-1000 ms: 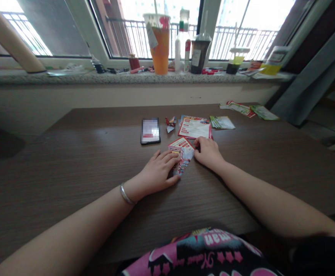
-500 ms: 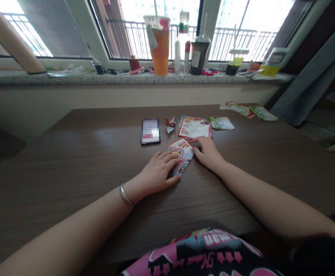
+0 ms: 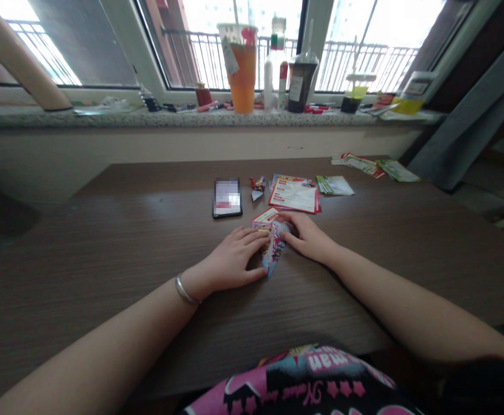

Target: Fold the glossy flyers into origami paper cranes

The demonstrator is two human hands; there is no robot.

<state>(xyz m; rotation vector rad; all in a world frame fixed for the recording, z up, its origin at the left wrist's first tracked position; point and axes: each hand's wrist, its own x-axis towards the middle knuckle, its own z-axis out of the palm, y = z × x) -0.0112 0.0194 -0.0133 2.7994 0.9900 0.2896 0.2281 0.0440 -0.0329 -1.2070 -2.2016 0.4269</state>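
A folded glossy paper flyer [image 3: 273,245], red, white and blue, lies on the dark wood-grain table [image 3: 105,242] between my hands. Its narrow end points towards me. My left hand [image 3: 234,256] presses its fingertips on the flyer's left side. My right hand [image 3: 306,239] grips its upper right edge with the fingers. Part of the flyer is hidden under my fingers. A silver bangle [image 3: 185,291] circles my left wrist.
Beyond my hands lie a phone [image 3: 226,197], a small folded paper [image 3: 258,187], a red-and-white flyer [image 3: 293,195] and green leaflets [image 3: 334,185]. More leaflets [image 3: 358,164] lie at the far right. A granite windowsill [image 3: 191,118] holds a tall orange cup [image 3: 241,72], bottles and pens.
My right hand has slid left and closer to my left hand. The flyer now looks narrower and more tightly folded, and its lower tip has shifted right.
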